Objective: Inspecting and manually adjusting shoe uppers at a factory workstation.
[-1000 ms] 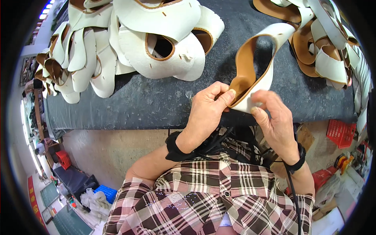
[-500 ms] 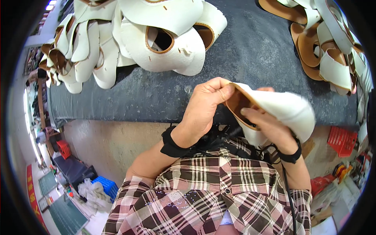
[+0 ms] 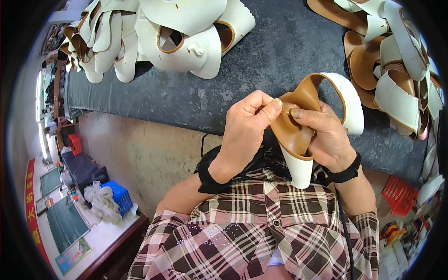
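Note:
Between my hands, over the table's near edge, is a curved leather piece [image 3: 301,133], brown and smooth on one face, white on the other, like a shoe upper. Thumb and fingers of my left hand [image 3: 248,128] pinch its left edge. My right hand [image 3: 329,135] grips it from the right, fingers behind and thumb pressing on the brown face near the left fingertips. A looped white band of the piece stands up to the right, and a white end hangs down toward my shirt. Black bands circle both wrists.
A pile of similar white pieces with brown edges [image 3: 182,46] lies at the far left of the dark table [image 3: 275,56]. Another pile of brown and white pieces [image 3: 396,100] is at right. Below stand a red crate [image 3: 400,195] and a blue basket [image 3: 117,197].
The leather piece has been turned so its brown face shows, with its looped band now raised at right. My right thumb has moved up beside my left fingertips. The view has shifted.

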`<control>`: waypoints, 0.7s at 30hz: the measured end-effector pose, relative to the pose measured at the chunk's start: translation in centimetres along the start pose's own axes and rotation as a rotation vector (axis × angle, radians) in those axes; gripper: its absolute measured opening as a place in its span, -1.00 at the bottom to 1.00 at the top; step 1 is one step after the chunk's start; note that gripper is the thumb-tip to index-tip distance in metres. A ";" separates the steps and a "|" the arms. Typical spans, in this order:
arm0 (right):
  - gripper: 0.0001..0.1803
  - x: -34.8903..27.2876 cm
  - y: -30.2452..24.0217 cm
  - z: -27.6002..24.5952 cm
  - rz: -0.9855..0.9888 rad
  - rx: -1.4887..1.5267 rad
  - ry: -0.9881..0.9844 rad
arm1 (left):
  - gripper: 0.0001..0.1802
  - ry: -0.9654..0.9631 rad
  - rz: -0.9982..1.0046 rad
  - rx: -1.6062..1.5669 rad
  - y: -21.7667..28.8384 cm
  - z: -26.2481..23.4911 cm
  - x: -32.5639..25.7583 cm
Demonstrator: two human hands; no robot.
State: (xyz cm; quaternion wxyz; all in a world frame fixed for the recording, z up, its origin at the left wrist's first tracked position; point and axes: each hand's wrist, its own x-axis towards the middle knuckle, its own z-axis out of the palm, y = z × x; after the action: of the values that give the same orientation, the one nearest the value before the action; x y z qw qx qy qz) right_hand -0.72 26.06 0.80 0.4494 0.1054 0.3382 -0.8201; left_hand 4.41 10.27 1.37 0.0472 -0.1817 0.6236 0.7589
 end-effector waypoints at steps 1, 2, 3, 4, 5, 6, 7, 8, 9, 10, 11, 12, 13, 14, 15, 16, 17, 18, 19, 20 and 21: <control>-0.68 0.0 -0.1 -0.3 0.009 -0.003 -0.009 | -0.80 0.013 0.002 0.000 -0.1 0.4 0.1; -0.69 -0.1 -0.2 -0.5 0.011 0.044 -0.025 | -0.81 0.019 0.005 -0.026 -0.2 0.8 0.1; -0.70 -0.1 -0.2 -0.8 0.012 0.092 -0.039 | -0.81 0.024 0.009 -0.053 -0.3 1.1 0.2; -0.70 -0.2 -0.2 -1.0 0.020 0.090 -0.044 | -0.81 0.034 0.009 -0.053 -0.4 1.4 0.1; -0.71 -0.3 -0.1 -1.2 0.017 0.135 -0.037 | -0.82 0.042 0.009 -0.031 -0.5 1.7 0.1; -0.71 -0.3 -0.2 -1.5 0.014 0.180 -0.029 | -0.83 0.049 0.009 -0.009 -0.6 2.0 0.2; -0.71 -0.2 -0.2 -1.8 0.023 0.180 -0.034 | -0.83 0.060 0.007 -0.009 -0.7 2.3 0.1; -0.72 0.0 -0.4 -2.1 0.062 0.253 -0.061 | -0.83 0.082 0.048 0.031 -0.9 2.7 0.0; -0.73 0.2 -0.5 -2.4 0.100 0.326 -0.088 | -0.84 0.104 0.089 0.071 -0.9 3.0 0.0; -0.74 0.3 -0.4 -2.6 0.110 0.360 -0.076 | -0.84 0.108 0.090 0.071 -1.0 3.2 0.0; -0.74 0.3 -0.5 -2.7 0.113 0.357 -0.079 | -0.84 0.117 0.099 0.086 -1.2 3.4 0.0; -0.75 0.3 -0.7 -2.7 0.124 0.385 -0.048 | -0.84 0.124 0.110 0.102 -1.2 3.6 0.2; -0.75 0.2 -0.6 -2.9 0.140 0.419 -0.013 | -0.84 0.129 0.107 0.103 -1.6 3.6 0.3; -0.75 0.2 -0.9 -3.0 0.143 0.419 -0.015 | -0.85 0.136 0.085 0.101 -1.9 3.5 0.5; -0.76 0.3 -1.4 -2.8 0.151 0.372 -0.035 | -0.85 0.141 0.068 0.098 -1.9 3.5 0.7; -0.76 0.4 -1.8 -2.9 0.150 0.327 -0.049 | -0.85 0.132 0.073 0.098 -1.8 3.6 1.0; -0.76 0.4 -2.0 -2.9 0.135 0.324 -0.049 | -0.86 0.142 0.093 0.176 -1.6 3.6 1.2; -0.75 0.4 -2.0 -2.7 0.086 0.222 -0.061 | -0.86 0.150 0.120 0.253 -1.1 3.6 1.3; -0.74 0.6 -2.3 -2.8 0.015 0.115 -0.056 | -0.86 0.108 0.141 0.243 -0.8 3.5 1.7; -0.71 0.6 -1.9 -3.1 0.015 0.101 -0.045 | -0.90 0.118 0.328 0.572 -0.4 3.4 2.0; -0.67 0.6 -1.7 -2.7 -0.008 -0.006 0.004 | -0.90 0.140 0.532 0.890 0.1 3.2 2.2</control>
State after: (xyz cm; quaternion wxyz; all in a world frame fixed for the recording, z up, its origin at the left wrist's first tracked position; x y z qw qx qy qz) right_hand -2.74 28.04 -0.70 0.4456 0.1045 0.3418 -0.8208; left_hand 1.68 12.99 1.20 -0.1163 -0.0296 0.9120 0.3923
